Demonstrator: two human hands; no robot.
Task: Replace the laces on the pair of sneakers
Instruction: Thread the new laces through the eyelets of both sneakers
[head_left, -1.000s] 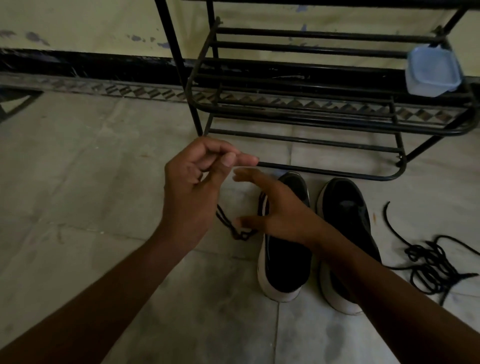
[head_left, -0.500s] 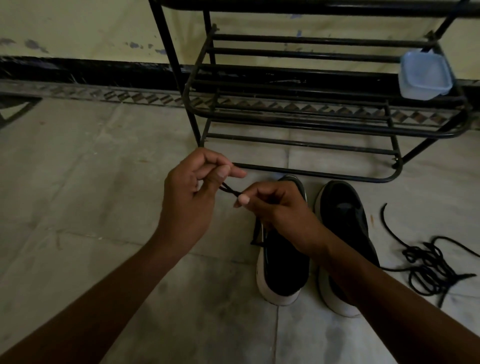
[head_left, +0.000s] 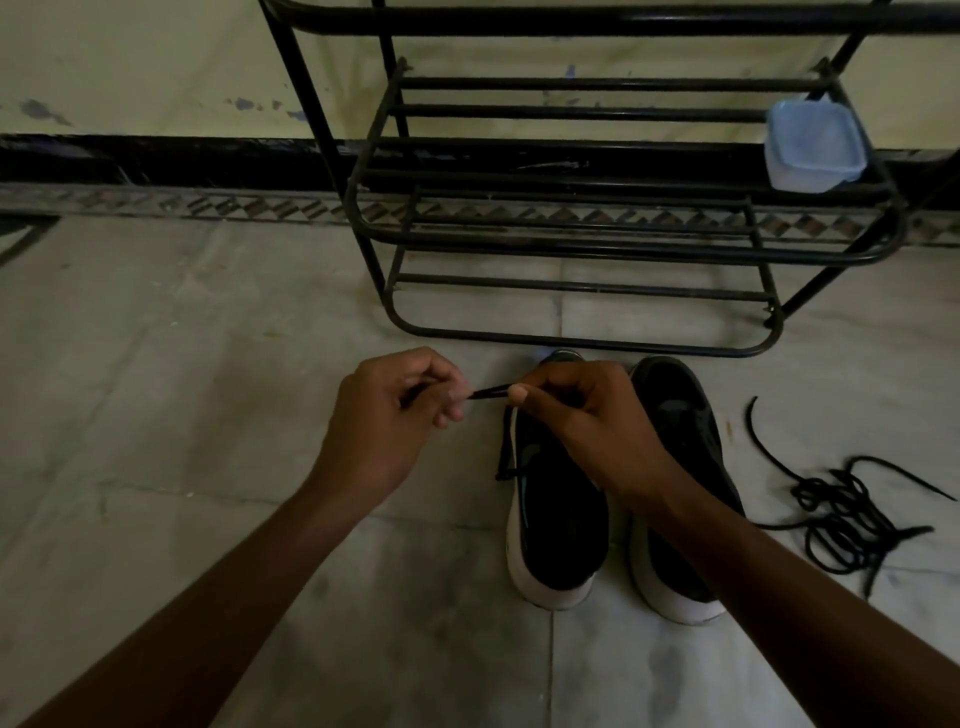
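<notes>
Two black sneakers with white soles stand side by side on the floor, toes toward the rack: the left sneaker (head_left: 558, 525) and the right sneaker (head_left: 680, 457). A thin black lace (head_left: 491, 392) is stretched taut between my two hands above the left sneaker's toe. My left hand (head_left: 389, 421) pinches one end, and my right hand (head_left: 576, 415) pinches the other. A loop of the same lace hangs down beside the left sneaker's left side. My right forearm covers part of the right sneaker.
A tangled pile of black laces (head_left: 847, 514) lies on the floor right of the sneakers. A black metal shoe rack (head_left: 582, 343) stands just beyond the toes, with a pale blue plastic box (head_left: 813, 145) on its right shelf. Tiled floor stretches left.
My right hand closed on the lace and both hands dropped lower. The lace went from hanging slack under my left hand to being pulled taut between the two hands.
</notes>
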